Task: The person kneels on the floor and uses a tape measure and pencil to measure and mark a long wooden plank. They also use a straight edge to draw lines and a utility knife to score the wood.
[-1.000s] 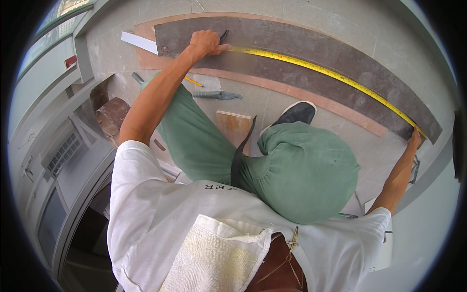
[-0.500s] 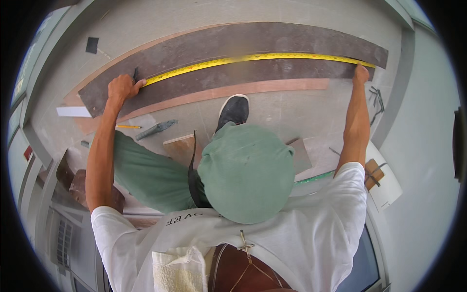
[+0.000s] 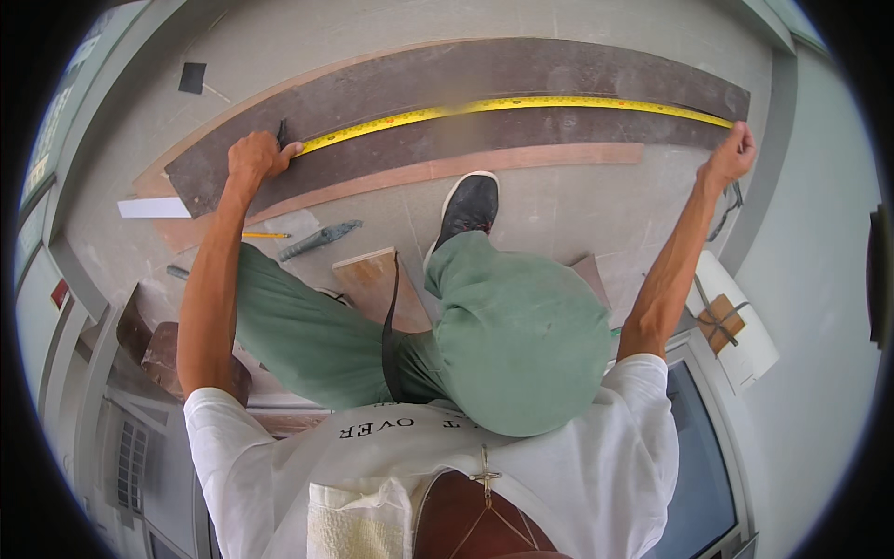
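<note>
A long dark brown plank [image 3: 577, 70] lies across the floor on a pinkish board [image 3: 521, 160], with a yellow tape measure [image 3: 559, 102] stretched along it. My left hand [image 3: 259, 160] is closed on the tape near the plank's left end, thumb along the tape, beside a small dark object [image 3: 281, 130] that I cannot make out. My right hand [image 3: 731, 154] pinches the tape at the plank's right end, fingers curled. A yellow pencil [image 3: 265, 235] and a grey tool [image 3: 317, 240] rest just below the left end.
My bent legs [image 3: 512, 335] and shoe [image 3: 470, 205] occupy the near middle, beside a wooden piece [image 3: 363, 275]. A white strip [image 3: 149, 209] and dark square [image 3: 192, 78] lie left. A white roll [image 3: 745, 345] with a brown piece stands right, near the wall [image 3: 810, 214].
The view has turned, shifting the plank in the picture. My right hand has shifted slightly at the tape's end in the last half second; my left hand stays on the tape.
</note>
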`<state>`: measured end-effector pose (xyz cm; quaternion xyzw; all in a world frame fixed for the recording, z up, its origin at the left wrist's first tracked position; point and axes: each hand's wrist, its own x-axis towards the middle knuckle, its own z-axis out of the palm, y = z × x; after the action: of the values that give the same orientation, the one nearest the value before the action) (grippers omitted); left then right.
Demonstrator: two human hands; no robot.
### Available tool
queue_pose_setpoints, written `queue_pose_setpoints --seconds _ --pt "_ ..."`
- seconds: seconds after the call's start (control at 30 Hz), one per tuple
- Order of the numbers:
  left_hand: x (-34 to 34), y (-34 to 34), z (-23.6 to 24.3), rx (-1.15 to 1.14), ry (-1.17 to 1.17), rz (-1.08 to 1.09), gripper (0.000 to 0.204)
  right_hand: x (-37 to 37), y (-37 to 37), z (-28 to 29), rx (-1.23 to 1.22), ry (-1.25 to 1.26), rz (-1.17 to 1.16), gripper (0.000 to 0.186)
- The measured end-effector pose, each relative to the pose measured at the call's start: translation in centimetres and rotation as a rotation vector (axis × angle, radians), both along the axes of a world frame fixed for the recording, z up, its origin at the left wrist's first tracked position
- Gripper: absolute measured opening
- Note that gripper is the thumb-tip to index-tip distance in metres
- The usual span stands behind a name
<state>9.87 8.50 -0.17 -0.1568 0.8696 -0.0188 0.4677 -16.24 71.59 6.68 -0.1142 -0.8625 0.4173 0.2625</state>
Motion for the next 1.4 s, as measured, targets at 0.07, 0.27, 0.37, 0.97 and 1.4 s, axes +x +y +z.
queue_pose_setpoints --seconds 0.07,0.27,0.37,0.97,1.4 --pt "1.1 -0.8 -0.5 0.032 0.003 0.026 0.073 2.3 -7.6 10.3 -0.418 -0.021 0.439 0.031" --pt "1.6 -1.0 -1.2 0.066 -0.003 0.002 0.074 10.4 -18.8 25.0 -0.403 -0.317 1.772 0.039" --pt "1.6 -1.0 -0.8 0.069 0.03 -0.006 0.074 14.2 -23.2 24.9 -0.356 -0.412 1.914 0.036" --pt "1.9 -1.6 -2.4 0.155 0.09 -0.096 0.069 35.9 -46.7 -7.0 0.405 -0.602 1.696 0.016" --pt "2.2 -2.1 -1.1 0.179 0.095 -0.061 0.067 45.7 -51.8 -12.4 0.372 -0.506 1.492 0.022"
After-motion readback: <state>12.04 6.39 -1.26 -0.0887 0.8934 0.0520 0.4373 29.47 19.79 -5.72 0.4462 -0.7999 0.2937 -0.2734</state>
